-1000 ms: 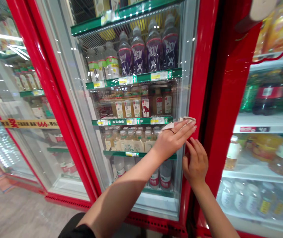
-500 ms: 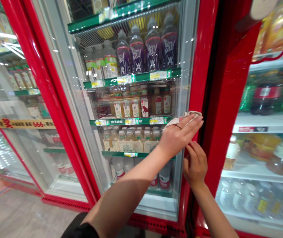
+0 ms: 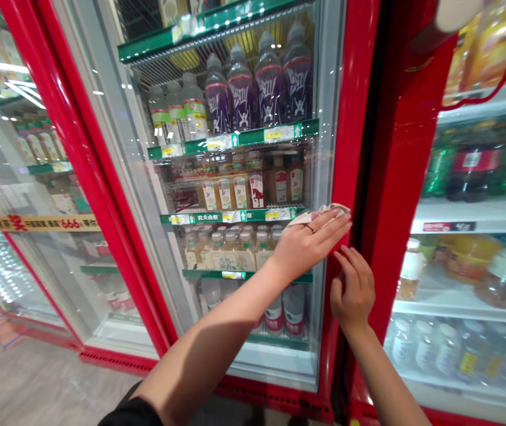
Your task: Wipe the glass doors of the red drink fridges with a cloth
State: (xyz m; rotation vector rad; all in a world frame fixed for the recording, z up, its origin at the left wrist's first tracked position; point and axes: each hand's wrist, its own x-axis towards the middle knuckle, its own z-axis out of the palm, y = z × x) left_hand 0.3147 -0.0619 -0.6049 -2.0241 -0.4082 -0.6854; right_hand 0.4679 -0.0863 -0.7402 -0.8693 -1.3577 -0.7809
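Note:
My left hand point(image 3: 308, 238) lies with fingers stretched out over a pale cloth point(image 3: 297, 220), pressing it against the red frame and glass at the right side of a fridge door point(image 3: 346, 118). A thin ring is on one of its fingers. Just below and to the right, my right hand point(image 3: 354, 290) is beside the edge of the red frame, its fingers loosely bent and apart with nothing visible in them. Whether its fingertips touch the frame I cannot tell. Behind the glass, purple-labelled bottles point(image 3: 271, 89) and smaller tea bottles point(image 3: 235, 251) stand on shelves.
At the right, another fridge point(image 3: 461, 216) shows several drinks on lit shelves. A red cord point(image 3: 496, 97) hangs across its upper part. More red-framed glass doors point(image 3: 64, 118) run along the left, above a grey floor point(image 3: 26, 378).
My left hand and the cloth have shifted slightly left and down in view, along with the door. My right hand sits a little farther from the left hand.

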